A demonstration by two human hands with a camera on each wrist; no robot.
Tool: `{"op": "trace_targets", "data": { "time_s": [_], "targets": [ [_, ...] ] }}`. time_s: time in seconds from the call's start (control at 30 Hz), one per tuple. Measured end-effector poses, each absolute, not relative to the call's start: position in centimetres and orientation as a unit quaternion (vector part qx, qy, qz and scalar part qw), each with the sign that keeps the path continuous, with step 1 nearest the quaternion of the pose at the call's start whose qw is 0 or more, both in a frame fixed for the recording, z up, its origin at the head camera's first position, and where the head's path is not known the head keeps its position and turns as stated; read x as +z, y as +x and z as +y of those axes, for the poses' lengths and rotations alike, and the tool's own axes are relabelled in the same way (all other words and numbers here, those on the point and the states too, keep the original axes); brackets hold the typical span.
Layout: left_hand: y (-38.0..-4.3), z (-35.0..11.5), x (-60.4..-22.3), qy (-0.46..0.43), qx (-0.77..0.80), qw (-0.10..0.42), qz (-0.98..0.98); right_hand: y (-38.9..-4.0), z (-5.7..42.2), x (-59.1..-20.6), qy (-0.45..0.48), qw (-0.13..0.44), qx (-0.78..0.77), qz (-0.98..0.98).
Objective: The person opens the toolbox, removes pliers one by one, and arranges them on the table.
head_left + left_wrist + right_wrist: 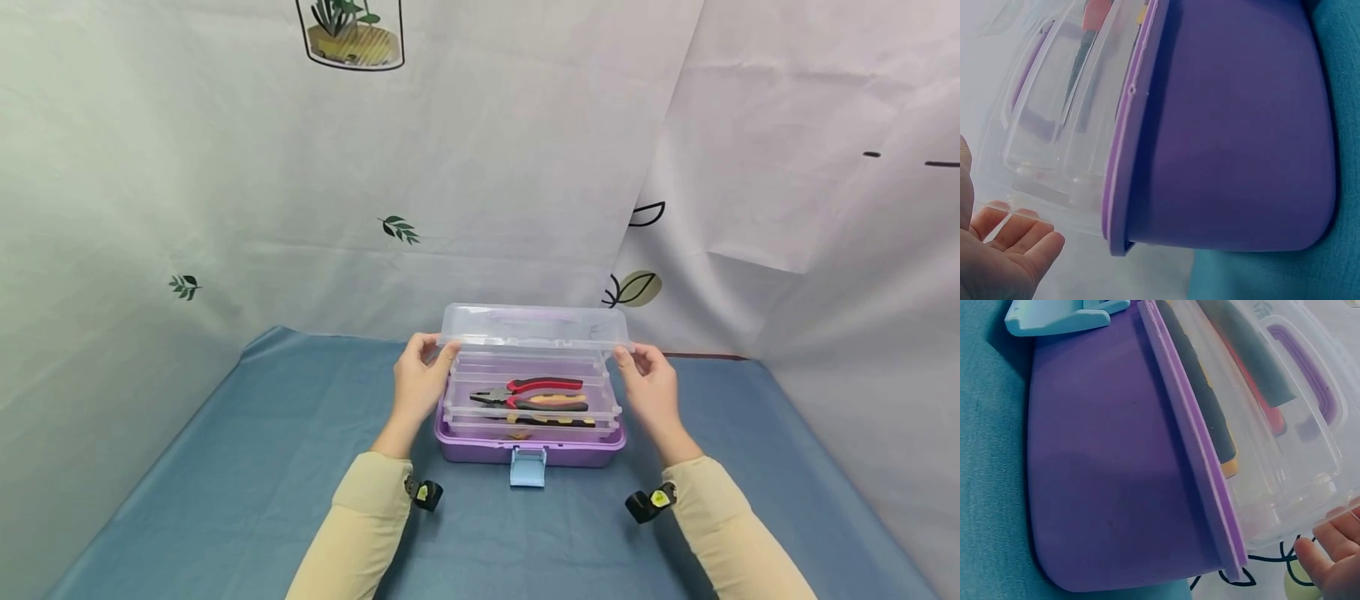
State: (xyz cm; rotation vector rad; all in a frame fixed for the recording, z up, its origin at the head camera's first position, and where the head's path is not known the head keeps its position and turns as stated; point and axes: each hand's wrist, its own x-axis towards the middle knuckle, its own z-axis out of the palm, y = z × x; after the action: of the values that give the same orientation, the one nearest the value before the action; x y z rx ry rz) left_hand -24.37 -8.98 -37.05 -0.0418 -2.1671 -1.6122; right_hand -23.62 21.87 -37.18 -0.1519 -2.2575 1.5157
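A purple toolbox (480, 452) stands on the blue cloth, its clear lid (534, 327) tilted up at the back. My left hand (420, 379) pinches the lid's left corner between thumb and fingers. At the opposite corner, my right hand (651, 392) grips the lid the same way. Under the lid are clear trays (459, 385), with red-and-black pliers (546, 383) in or below them. A black-and-yellow handle (558, 422) shows lower down; what it belongs to is hidden. A light blue latch (528, 470) hangs unfastened at the front.
Blue cloth (247, 467) covers the table on both sides of the toolbox. A pale fabric backdrop (510, 167) with printed plants rises behind and at both sides. Each wrist carries a small black camera (428, 495).
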Motion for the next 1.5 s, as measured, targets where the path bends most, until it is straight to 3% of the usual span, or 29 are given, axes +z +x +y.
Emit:
{"op": "trace_targets", "data": {
  "time_s": [0.5,0.97,1.5],
  "targets": [
    [-24.3,-8.5,-37.6,-0.014,-0.591,0.21,-0.779,-22.8,22.5,-36.9,-0.066,0.174,0.538,-0.822],
    [-24.8,-8.4,-37.2,0.006,-0.557,0.218,-0.801,-23.7,22.6,-36.8,-0.068,0.195,0.527,-0.824],
    [-26.0,-8.8,-36.0,0.032,-0.58,0.203,-0.789,-25.0,22.4,-35.1,-0.068,0.169,0.501,-0.846]
  ]
}}
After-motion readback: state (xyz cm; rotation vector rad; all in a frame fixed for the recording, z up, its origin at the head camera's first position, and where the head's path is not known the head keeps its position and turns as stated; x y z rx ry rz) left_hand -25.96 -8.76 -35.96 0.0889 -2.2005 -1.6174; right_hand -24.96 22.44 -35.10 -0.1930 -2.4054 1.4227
